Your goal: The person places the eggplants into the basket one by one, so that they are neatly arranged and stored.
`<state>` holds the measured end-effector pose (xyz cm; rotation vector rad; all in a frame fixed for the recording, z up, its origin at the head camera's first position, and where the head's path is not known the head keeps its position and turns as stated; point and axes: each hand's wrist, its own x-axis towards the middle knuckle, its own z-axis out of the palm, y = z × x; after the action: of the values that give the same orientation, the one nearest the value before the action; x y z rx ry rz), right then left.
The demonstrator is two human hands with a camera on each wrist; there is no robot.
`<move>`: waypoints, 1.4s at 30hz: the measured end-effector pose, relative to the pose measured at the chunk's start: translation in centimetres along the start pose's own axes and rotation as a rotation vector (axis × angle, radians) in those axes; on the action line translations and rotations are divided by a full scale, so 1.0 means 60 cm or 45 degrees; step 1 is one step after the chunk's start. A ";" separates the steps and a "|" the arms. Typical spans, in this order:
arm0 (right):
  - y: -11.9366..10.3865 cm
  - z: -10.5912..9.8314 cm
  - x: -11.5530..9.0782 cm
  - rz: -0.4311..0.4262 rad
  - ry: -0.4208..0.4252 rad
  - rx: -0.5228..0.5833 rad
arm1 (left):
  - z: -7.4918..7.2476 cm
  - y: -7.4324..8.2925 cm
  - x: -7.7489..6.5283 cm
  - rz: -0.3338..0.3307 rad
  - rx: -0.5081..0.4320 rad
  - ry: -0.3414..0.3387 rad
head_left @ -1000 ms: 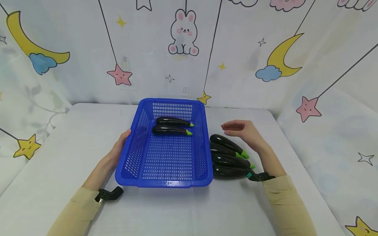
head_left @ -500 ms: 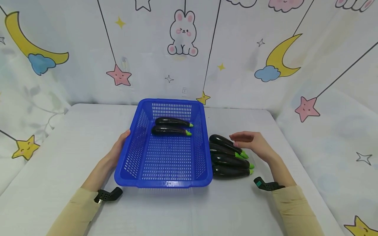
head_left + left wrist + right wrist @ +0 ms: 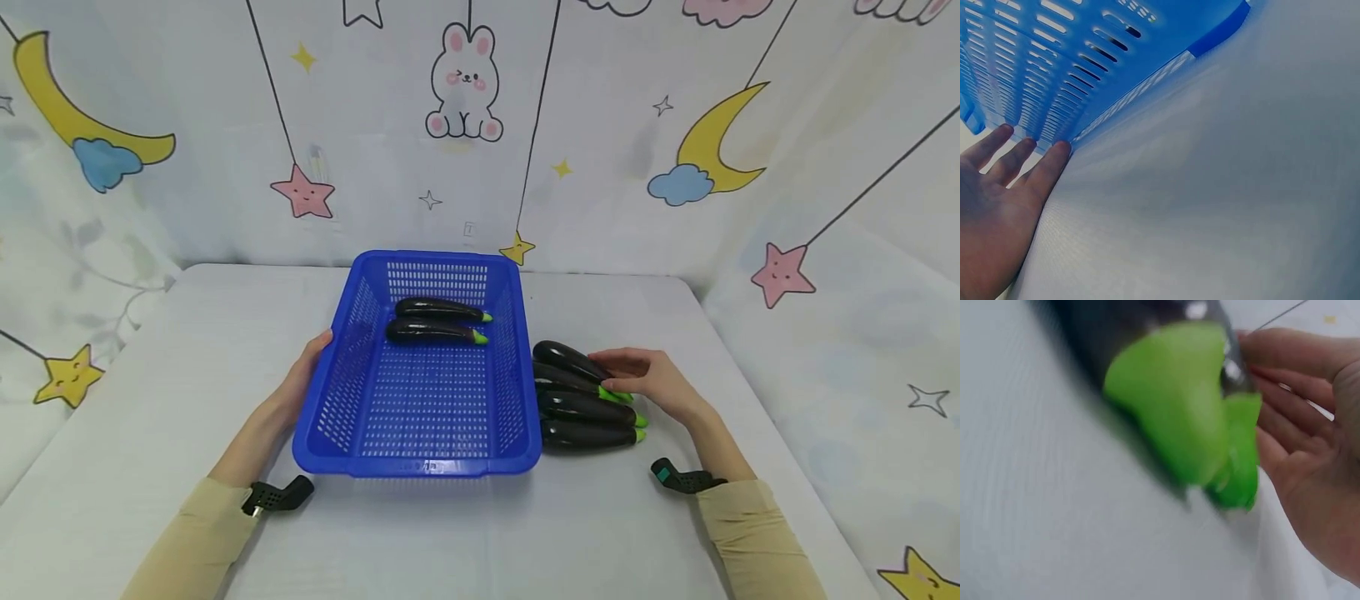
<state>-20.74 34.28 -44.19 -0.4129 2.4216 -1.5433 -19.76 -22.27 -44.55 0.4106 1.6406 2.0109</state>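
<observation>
White tabletop [image 3: 420,542], eggplant [image 3: 564,357] within right grip [image 3: 651,379], clasp unclear, left grip [image 3: 298,382] unclenched against basket [image 3: 375,467]

Rectangular blue basket [image 3: 415,467]: moulded plastic by the look, slotted walls, smooth rim with a soft sheen. Long purple-black eggplants [image 3: 587,407]: smooth skins, high gloss, bright white highlights. Their bright green caps [image 3: 1172,394]: smooth, duller. White table covering [image 3: 480,542]: cloth-like, matt, faintly creased. White cartoon-printed backdrop [image 3: 600,208]: fabric-like, matt, softly rippled. Beige sleeves [image 3: 759,533]: matt woven cloth, wrinkled. Black wrist straps [image 3: 684,479]: perforated, rubbery-looking.
</observation>
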 end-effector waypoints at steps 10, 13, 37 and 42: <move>0.017 0.001 0.001 -0.084 0.002 0.060 | 0.000 0.000 -0.001 0.000 -0.008 0.019; 0.022 0.002 0.001 -0.116 0.005 0.057 | -0.001 0.000 -0.001 0.002 0.002 0.009; 0.030 0.012 -0.002 -0.102 0.062 0.056 | -0.001 -0.004 0.003 0.004 0.052 0.040; 0.030 0.012 -0.001 -0.097 0.054 0.053 | -0.002 -0.006 0.003 0.016 0.069 0.038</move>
<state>-20.62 34.42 -46.15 -0.4741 2.4268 -1.6470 -19.88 -22.21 -44.95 0.4133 1.7177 1.9949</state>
